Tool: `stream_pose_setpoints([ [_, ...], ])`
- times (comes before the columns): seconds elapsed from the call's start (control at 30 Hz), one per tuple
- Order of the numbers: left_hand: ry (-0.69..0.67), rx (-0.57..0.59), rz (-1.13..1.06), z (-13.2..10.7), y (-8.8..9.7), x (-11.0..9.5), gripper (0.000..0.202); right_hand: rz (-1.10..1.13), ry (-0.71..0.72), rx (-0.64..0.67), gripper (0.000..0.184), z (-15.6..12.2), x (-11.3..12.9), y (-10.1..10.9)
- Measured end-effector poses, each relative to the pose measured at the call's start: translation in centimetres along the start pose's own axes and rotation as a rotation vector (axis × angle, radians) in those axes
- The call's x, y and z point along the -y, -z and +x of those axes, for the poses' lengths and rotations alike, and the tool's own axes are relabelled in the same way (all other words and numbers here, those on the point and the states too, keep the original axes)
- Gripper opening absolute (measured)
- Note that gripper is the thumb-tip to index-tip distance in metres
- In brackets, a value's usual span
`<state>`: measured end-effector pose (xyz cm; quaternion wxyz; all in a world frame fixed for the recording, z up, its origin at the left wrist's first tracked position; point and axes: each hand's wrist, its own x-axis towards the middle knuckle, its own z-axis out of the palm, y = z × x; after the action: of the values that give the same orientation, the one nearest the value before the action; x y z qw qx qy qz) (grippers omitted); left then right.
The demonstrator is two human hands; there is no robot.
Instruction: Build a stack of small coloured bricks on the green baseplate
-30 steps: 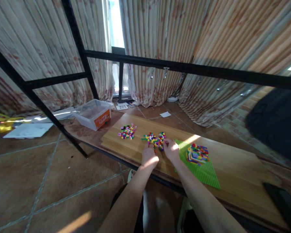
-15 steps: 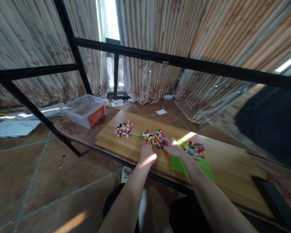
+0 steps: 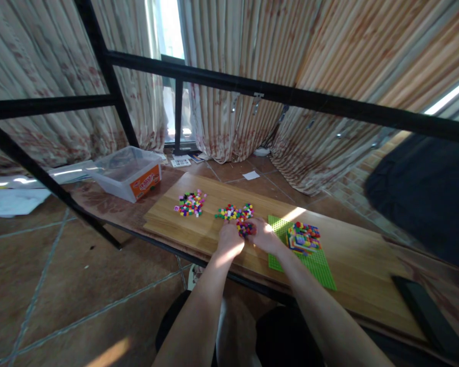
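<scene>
In the middle of the wooden board, a loose cluster of small coloured building bricks [image 3: 246,230] lies between my two hands. My left hand [image 3: 229,237] rests at the cluster's left side, its fingers curved and partly hidden. Cupped at the right side, my right hand [image 3: 263,234] touches the bricks with its fingers apart. More loose bricks [image 3: 235,211] spread just beyond my fingers. To the right, a block of stacked multicoloured bricks [image 3: 303,238] stands on a green studded baseplate [image 3: 321,270], close by my right forearm.
Another pile of small bricks [image 3: 191,203] is on the left of the wooden board [image 3: 168,216]. A clear plastic bin [image 3: 126,173] with an orange label stands beyond the board's left end. A dark flat object [image 3: 424,311] lies at the right end. Black metal bars [image 3: 214,76] cross ahead.
My hands have come closer together and drawn part of the middle bricks slightly towards me, apart from the rest. The view has shifted a little; the brick stack shows more behind my right arm.
</scene>
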<state>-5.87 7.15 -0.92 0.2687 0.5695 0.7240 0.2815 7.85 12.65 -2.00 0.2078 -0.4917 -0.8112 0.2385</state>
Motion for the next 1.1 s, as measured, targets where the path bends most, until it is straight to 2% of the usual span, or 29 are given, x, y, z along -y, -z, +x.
stream_pose_setpoints([
  [0.2,0.021,-0.028,-0.031,0.1,-0.2,0.1,0.048,0.096,0.007,-0.095,0.041,-0.7,-0.6,-1.2],
  [0.33,0.017,-0.044,-0.048,0.2,-0.3,0.2,0.036,0.143,0.013,-0.119,0.039,-0.9,-0.6,-1.9],
  [0.57,0.005,-0.05,-0.072,0.3,0.0,0.1,0.032,0.116,0.048,-0.125,0.037,-0.6,0.5,-1.4],
  [0.73,0.002,-0.044,-0.087,0.3,-0.1,0.0,0.034,0.09,0.064,-0.115,0.025,-0.1,1.3,-1.2],
  [0.9,0.006,-0.033,-0.05,0.4,-0.2,-0.3,0.033,0.098,0.02,-0.145,0.016,0.2,1.3,-1.6],
  [1.1,-0.005,-0.052,-0.076,0.0,0.0,-0.4,0.036,0.15,-0.06,-0.239,0.012,0.4,1.6,-2.3],
])
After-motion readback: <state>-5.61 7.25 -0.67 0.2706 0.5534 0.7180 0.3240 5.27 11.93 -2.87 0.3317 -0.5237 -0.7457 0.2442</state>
